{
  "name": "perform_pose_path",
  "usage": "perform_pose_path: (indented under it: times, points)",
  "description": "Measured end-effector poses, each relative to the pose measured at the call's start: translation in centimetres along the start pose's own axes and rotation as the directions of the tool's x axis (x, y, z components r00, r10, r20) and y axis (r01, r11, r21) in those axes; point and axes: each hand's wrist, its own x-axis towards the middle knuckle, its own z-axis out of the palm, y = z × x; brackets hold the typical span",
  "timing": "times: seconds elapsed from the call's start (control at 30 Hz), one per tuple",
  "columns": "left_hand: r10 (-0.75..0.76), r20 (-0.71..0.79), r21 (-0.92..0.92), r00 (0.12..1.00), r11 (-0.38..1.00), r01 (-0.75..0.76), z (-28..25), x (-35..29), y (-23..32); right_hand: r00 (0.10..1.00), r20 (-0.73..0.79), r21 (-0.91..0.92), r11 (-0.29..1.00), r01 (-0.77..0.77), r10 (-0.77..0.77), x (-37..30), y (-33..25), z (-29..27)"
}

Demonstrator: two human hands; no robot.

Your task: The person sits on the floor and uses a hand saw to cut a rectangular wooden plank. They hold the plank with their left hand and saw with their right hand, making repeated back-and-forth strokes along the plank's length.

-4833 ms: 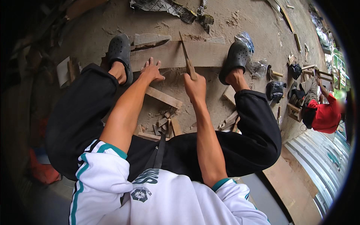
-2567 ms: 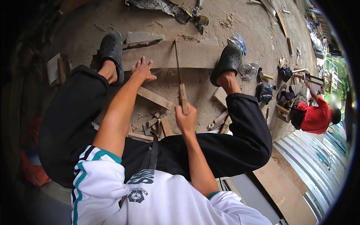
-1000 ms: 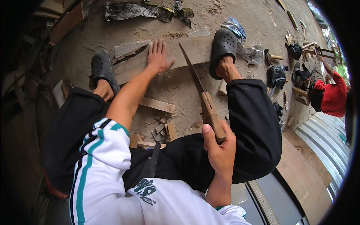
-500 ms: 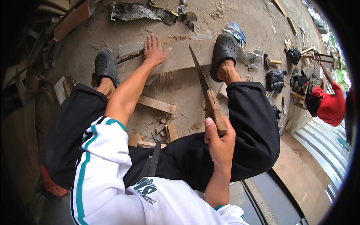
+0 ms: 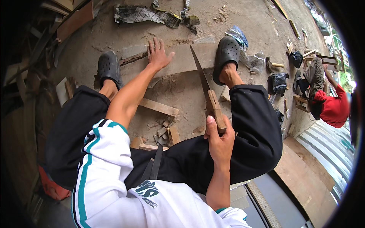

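One saw [image 5: 213,102] sits in my right hand [image 5: 220,143], its wooden handle wrapped by my fingers with the thumb along its left side, and the blade runs up and slightly left, away from that hand. Its tip lies over the plank [image 5: 186,59]; from up here I can't quite tell whether the teeth touch the wood. My left hand [image 5: 159,57], holding nothing, is spread palm down over the plank, left of the blade, fingers reaching toward the far edge. Left of that hand, my left clog [image 5: 108,66] is by one end of the plank; to its right, beyond the blade, my right clog [image 5: 229,53] is at the other. Nearer me than the left hand lie a wooden strip [image 5: 159,106] and some small offcuts [image 5: 163,133]. Past its fingers is a crumpled sheet [image 5: 148,16]. Well right of my right hand is a person in red [image 5: 334,110].
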Motion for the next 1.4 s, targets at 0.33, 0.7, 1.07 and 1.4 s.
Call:
perform_pose_path:
  times: [0.33,0.7,1.07,1.4]
  points:
    - [0.823,0.514,-0.045,0.243,0.308,-0.95,0.9,-5.6,4.6,0.997,-0.073,0.102,0.995,-0.017,0.025,0.2,0.1,-0.8]
    - [0.147,-0.03,0.022,0.989,0.989,-0.146,1.8,-1.1,2.6,1.0,-0.026,0.065,0.998,-0.005,0.006,0.0,-0.1,0.0]
    - [0.909,0.01,-0.214,0.418,0.41,-0.887,3.1,-12.1,-3.4,0.972,0.01,-0.243,0.942,0.232,-0.237,1.4,0.2,3.1]
    - [0.256,0.153,0.044,0.955,0.963,-0.265,-1.9,-9.8,-9.7,0.974,0.005,-0.249,0.943,0.221,-0.227,4.0,2.6,6.0]
